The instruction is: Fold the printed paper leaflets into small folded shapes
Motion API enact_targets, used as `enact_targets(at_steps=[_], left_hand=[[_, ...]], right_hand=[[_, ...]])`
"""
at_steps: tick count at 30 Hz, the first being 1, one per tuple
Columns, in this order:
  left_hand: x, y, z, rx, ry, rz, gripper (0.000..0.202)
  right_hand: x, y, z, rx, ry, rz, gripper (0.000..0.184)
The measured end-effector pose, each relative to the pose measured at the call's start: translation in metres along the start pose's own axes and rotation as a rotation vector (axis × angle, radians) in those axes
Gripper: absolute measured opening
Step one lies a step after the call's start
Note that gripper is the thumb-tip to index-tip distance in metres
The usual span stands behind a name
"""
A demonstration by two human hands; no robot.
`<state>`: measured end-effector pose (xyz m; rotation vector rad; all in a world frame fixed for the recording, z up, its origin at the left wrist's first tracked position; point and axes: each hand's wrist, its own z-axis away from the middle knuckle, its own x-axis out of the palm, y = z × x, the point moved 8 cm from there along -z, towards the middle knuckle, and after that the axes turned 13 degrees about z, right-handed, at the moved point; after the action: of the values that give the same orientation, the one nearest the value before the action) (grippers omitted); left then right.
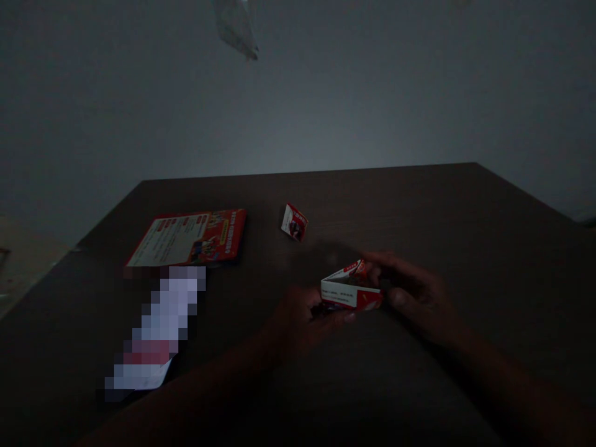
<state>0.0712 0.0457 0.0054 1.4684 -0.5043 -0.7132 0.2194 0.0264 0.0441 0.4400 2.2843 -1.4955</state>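
A red and white printed card [351, 293], folded into a triangular shape, is held in front of me, low over the table. My left hand [302, 313] grips it from the left and from below, with fingertips showing under its lower edge. At the card's right end is my right hand [419, 298], its fingers behind the card and its thumb beside the right edge. Something dark lies in the left palm under the card, too dim to name. Farther back, a smaller folded red and white card [295, 223] rests on the table.
A red printed box or booklet [223, 239] with white text panels lies at the left on the dark wooden table [395, 211]. Nearer me is a lit phone-like screen [162, 323], blurred by pixels. A grey wall [349, 93] stands behind, with a translucent bag [235, 28] at the top.
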Motion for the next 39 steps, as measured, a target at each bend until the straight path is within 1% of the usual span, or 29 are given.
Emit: enact_targets(at_steps=[4, 10, 12, 18, 22, 27, 31, 34, 37, 39], left_hand=[[0.004, 0.012, 0.000, 0.088, -0.029, -0.053, 0.027], [0.006, 0.009, 0.001, 0.083, -0.062, -0.142, 0.031], [0.006, 0.008, 0.001, 0.075, -0.068, -0.164, 0.031], [0.006, 0.008, 0.002, 0.089, -0.068, -0.197, 0.030], [0.007, 0.006, 0.002, 0.090, -0.077, -0.219, 0.033], [0.009, 0.005, 0.001, 0.083, -0.105, -0.243, 0.036], [0.006, 0.009, 0.002, 0.092, -0.049, -0.231, 0.034], [0.003, 0.009, 0.003, 0.067, 0.007, -0.214, 0.035], [0.001, 0.008, 0.004, 0.042, 0.058, -0.126, 0.030], [0.002, 0.008, 0.004, 0.041, 0.062, -0.047, 0.028]], right_hand=[[0.003, 0.009, 0.002, 0.101, -0.003, -0.112, 0.039], [0.012, 0.016, 0.003, 0.184, -0.032, -0.229, 0.033], [0.013, 0.017, 0.002, 0.202, -0.030, -0.237, 0.028], [0.009, 0.018, 0.001, 0.264, 0.033, -0.220, 0.017], [0.008, 0.018, 0.000, 0.273, 0.052, -0.202, 0.017], [0.009, 0.019, -0.001, 0.276, 0.034, -0.179, 0.016], [0.009, 0.017, -0.001, 0.271, 0.038, -0.181, 0.015], [0.010, 0.015, -0.001, 0.271, 0.050, -0.190, 0.013], [0.012, 0.015, 0.000, 0.287, 0.060, -0.191, 0.012], [0.014, 0.016, 0.001, 0.304, 0.070, -0.179, 0.012]])
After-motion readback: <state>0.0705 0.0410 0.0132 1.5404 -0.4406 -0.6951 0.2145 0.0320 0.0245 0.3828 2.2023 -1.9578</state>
